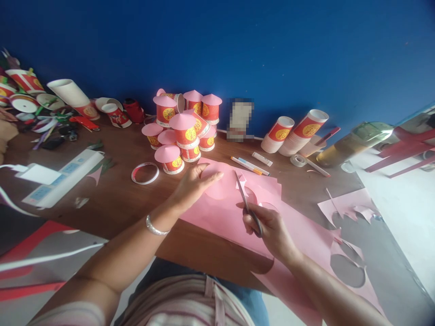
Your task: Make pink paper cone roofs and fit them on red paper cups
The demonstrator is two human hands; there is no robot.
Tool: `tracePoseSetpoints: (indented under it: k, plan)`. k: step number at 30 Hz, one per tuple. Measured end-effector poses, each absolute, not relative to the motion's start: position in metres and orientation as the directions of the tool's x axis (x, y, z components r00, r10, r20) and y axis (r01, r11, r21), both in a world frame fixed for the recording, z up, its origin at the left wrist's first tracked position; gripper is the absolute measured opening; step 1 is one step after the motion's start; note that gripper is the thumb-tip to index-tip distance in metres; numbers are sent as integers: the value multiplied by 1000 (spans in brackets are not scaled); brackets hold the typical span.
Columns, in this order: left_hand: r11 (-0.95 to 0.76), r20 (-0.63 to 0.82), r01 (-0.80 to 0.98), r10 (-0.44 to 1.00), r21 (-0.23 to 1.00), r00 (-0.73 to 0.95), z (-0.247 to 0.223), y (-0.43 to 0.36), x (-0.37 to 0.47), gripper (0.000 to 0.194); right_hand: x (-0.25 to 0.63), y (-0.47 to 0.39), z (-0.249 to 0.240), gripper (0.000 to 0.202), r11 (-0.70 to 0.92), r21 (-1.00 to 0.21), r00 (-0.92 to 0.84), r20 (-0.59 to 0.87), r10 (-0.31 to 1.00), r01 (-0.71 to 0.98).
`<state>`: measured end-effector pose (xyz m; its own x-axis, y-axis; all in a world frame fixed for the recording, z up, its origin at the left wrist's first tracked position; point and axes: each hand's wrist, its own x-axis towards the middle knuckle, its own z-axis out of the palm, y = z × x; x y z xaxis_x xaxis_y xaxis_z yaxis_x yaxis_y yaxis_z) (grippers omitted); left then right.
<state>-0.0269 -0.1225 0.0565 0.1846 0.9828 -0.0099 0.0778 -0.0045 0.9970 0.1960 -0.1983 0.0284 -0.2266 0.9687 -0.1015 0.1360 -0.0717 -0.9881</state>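
My left hand (194, 184) pinches a rounded pink paper piece (216, 184) between thumb and fingers. In my right hand (269, 225) is a pair of scissors (245, 199), with fingers through the dark handles and the blades pointing up and away. The blades are beside the right edge of the paper piece, near a small curled pink scrap (242, 180); whether they touch the piece I cannot tell. Beneath both hands lie large pink paper sheets (234, 226), some with round holes cut out.
Paper cups with pink cone tops (167, 156) are stacked at the back. Rightward stand cup stacks (307, 129), markers (249, 166), a tape roll (299, 160) and a bottle (353, 142). A power strip (64, 177) and white ring (145, 173) lie left; cut scraps (346, 206) lie right.
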Motion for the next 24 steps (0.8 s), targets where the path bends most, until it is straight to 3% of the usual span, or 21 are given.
tracePoseSetpoints:
  k: [9, 17, 24]
  plan:
    - [-39, 26, 75, 986, 996, 166, 55, -121, -27, 31, 196, -199, 28, 38, -61, -989, -203, -87, 975, 133]
    - [-35, 32, 10, 980, 999, 196, 53, -122, -27, 32, 201, -193, 30, 29, -37, -985, 4, -36, 999, 168]
    - [-67, 58, 36, 976, 997, 210, 54, -122, -27, 30, 209, -182, 12, 35, 227, -972, 301, 233, 925, 58]
